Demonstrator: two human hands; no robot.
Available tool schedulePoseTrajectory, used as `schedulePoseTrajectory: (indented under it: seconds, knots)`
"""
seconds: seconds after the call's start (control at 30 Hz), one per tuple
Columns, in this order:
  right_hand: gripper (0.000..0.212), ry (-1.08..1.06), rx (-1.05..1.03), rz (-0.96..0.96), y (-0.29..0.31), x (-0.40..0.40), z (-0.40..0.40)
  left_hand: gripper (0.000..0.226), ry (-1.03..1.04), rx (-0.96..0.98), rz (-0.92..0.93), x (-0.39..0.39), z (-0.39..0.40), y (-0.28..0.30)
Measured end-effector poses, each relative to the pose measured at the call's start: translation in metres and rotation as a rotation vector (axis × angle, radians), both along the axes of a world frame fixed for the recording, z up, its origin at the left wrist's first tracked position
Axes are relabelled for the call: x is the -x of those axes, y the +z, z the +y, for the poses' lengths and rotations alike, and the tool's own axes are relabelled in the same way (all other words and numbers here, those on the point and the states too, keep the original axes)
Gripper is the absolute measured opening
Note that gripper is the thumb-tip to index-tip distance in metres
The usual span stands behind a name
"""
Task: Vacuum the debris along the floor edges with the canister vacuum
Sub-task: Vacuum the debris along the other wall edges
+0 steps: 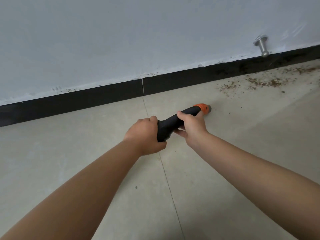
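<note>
Head view shows the left hand [145,134] and the right hand [192,127], both curled around the black vacuum handle [170,123]. Its orange collar [201,108] and grey tip point toward 1 o'clock, low over the floor [86,161]. Brown debris [265,82] lies scattered at 2 o'clock beside the black baseboard [103,96]. A metal door stopper [262,45] sticks out of the wall [121,40] above it.

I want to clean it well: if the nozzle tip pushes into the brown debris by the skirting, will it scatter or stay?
The debris looks like fine loose crumbs, so it probably scatters easily. The smooth floor tile likely lets it slide.
</note>
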State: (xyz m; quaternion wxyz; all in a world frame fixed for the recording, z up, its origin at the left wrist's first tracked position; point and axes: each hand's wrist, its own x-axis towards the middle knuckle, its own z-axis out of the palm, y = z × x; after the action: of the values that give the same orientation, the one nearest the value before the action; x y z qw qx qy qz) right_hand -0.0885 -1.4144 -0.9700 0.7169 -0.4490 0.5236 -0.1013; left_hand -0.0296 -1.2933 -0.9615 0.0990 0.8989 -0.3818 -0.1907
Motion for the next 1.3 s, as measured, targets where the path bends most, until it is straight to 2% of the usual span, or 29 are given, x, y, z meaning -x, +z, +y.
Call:
schedulePoseTrajectory:
  seconds: [0.27,0.43,0.57,0.7,0.83,0.97,1.13,1.3]
  knots:
    - [0.066,-0.077,0.023,-0.001,-0.004,0.015,-0.071,0.042,0.029,0.056,0.013,0.024,-0.075,-0.01]
    - [0.071,-0.098,0.016,0.013,-0.002,0.018,-0.08,0.046,0.066,0.063,0.034,0.031,-0.089,-0.022]
    - [0.08,-0.126,0.031,-0.026,0.003,0.012,-0.053,0.046,0.082,0.11,0.02,0.016,-0.061,-0.018]
    - [0.092,-0.017,0.081,-0.007,0.011,-0.011,0.0,0.045,0.178,0.127,0.006,-0.004,-0.005,-0.012]
    - [0.09,0.098,0.011,0.047,0.012,-0.027,0.055,0.048,0.189,0.028,-0.018,-0.02,0.055,-0.007]
    - [0.093,0.111,-0.114,0.018,0.009,-0.027,0.091,0.047,0.164,-0.008,-0.026,-0.029,0.095,0.0]
    - [0.081,0.104,-0.143,0.005,0.009,0.001,0.092,0.042,0.059,-0.022,0.02,-0.024,0.1,-0.001]
    - [0.075,0.008,-0.075,0.024,0.008,0.02,0.063,0.038,-0.085,-0.075,-0.006,-0.008,0.063,-0.003]
